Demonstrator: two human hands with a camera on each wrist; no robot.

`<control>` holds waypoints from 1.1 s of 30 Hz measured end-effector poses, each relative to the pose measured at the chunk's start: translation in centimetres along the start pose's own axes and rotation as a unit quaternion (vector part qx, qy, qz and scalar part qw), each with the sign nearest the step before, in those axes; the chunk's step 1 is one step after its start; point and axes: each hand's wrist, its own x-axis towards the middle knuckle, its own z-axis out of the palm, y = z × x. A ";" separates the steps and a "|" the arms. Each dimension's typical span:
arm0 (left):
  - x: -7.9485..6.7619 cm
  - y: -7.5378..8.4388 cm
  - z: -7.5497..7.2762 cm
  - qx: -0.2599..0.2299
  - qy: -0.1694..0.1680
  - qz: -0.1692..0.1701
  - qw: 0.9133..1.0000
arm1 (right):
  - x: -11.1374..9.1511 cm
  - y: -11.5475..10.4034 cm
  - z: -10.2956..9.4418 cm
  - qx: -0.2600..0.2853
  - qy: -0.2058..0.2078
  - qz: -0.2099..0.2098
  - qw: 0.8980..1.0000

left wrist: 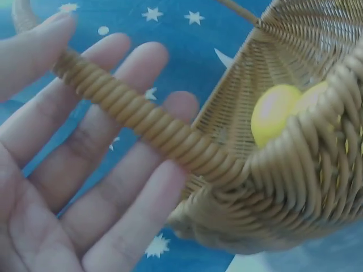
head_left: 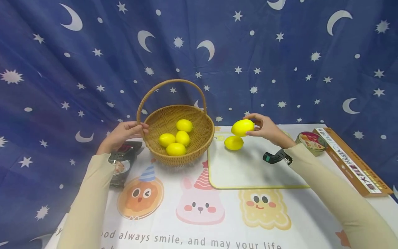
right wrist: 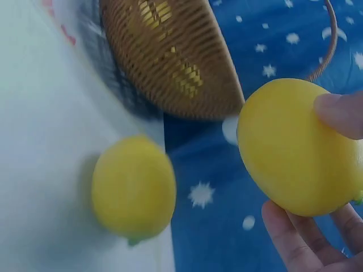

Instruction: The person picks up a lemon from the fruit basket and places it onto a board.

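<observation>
A wicker basket (head_left: 179, 158) with a tall arched handle (head_left: 169, 81) stands left of centre, several yellow lemons (head_left: 176, 149) inside it. My left hand (head_left: 124, 135) holds the handle near its left base. In the left wrist view the thumb (left wrist: 42, 48) lies on one side of the handle and the fingers pass behind it. On the right, my right hand (head_left: 265, 128) grips a lemon (head_left: 240, 128) between thumb and fingers, raised above the white board (head_left: 248, 173). Another lemon (head_left: 234, 143) lies on that board, just below the held one.
A dark packet (head_left: 124, 169) lies under my left wrist. Beyond my right wrist are a round tin (head_left: 312, 142) and a long pasta box (head_left: 354, 162). The printed tablecloth (head_left: 199, 231) covers the table, with a blue star-and-moon curtain (head_left: 217, 97) behind.
</observation>
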 end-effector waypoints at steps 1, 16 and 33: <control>0.0 0.1 0.1 -0.006 0.005 0.004 1.000 | -0.2 0.4 -0.1 0.003 0.005 0.005 1.000; 0.0 1.3 2.0 -0.145 0.113 0.055 0.981 | -1.2 5.7 -1.4 0.020 0.063 0.062 0.996; -1.0 2.5 3.2 -0.127 0.162 0.051 0.977 | -0.2 10.9 -1.0 0.021 0.093 0.119 0.988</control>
